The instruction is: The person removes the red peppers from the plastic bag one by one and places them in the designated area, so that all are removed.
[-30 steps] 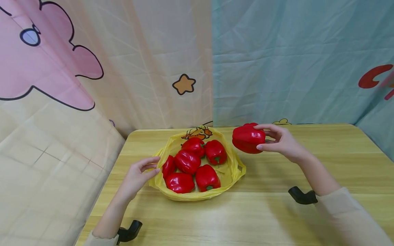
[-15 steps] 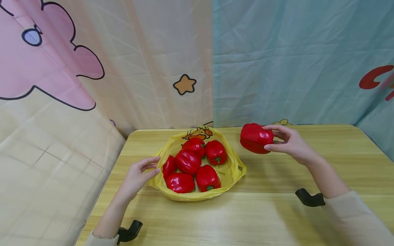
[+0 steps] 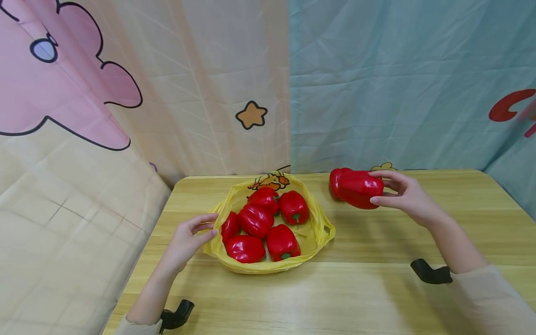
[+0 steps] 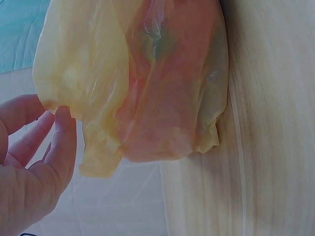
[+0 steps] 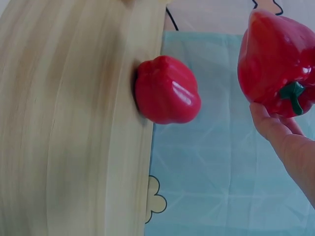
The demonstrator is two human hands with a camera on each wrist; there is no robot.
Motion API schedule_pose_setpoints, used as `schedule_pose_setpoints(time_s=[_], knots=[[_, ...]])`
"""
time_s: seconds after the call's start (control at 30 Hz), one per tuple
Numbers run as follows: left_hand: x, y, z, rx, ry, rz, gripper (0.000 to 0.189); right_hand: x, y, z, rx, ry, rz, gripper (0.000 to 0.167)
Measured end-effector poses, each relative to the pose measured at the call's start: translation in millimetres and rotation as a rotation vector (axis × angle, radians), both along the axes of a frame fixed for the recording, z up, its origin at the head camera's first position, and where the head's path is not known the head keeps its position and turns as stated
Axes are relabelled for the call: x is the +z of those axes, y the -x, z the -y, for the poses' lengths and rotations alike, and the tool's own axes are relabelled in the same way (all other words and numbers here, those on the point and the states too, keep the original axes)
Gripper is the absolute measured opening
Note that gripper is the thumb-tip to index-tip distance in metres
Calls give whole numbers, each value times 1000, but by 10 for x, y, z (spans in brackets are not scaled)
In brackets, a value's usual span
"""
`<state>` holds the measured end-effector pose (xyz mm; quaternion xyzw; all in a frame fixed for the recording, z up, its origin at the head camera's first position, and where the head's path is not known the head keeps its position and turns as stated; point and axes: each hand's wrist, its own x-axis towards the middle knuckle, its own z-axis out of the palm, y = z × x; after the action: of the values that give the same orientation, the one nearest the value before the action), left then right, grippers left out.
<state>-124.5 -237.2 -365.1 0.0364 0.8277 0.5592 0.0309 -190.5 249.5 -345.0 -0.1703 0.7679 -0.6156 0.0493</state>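
Note:
In the head view my right hand (image 3: 405,197) holds a red bell pepper (image 3: 359,190) above the table. Its green stem shows in the right wrist view, on the pepper (image 5: 280,59) gripped between thumb and fingers. Behind it a second red bell pepper (image 3: 337,179) lies on the table, partly hidden in the head view. At the centre-left stands an open yellow plastic bag (image 3: 314,249) with several red bell peppers (image 3: 255,221) inside. My left hand (image 3: 188,239) pinches the left rim of this bag. Thumb and finger meet on the thin plastic (image 4: 74,93) in the left wrist view.
The wooden table (image 3: 335,298) runs back to a hanging cloth (image 3: 389,93) printed with cartoon figures. Tile-patterned cloth (image 3: 63,242) borders the table on the left. Black curved pieces (image 3: 431,272) sit at both wrists.
My right hand has moved right with its pepper, away from the bag, and more of the pepper behind is now visible. The left hand and bag have stayed in place.

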Motion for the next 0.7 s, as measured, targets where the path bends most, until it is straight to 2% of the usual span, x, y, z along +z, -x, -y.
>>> schedule_pose_setpoints(time_s=[0.17,0.3,0.53,0.7], knots=[[-1,7,-9,1,-10,1,41,-3,-31,-95,-44,-55,10,51],[14,-1,-14,2,-15,-1,41,-37,-50,-180,-40,-43,10,51],[6,-13,-13,1,0,-2,41,-228,-89,-260,-114,-91,24,50],[39,-24,-5,-5,11,3,42,-370,-121,-320,-166,-127,38,52]])
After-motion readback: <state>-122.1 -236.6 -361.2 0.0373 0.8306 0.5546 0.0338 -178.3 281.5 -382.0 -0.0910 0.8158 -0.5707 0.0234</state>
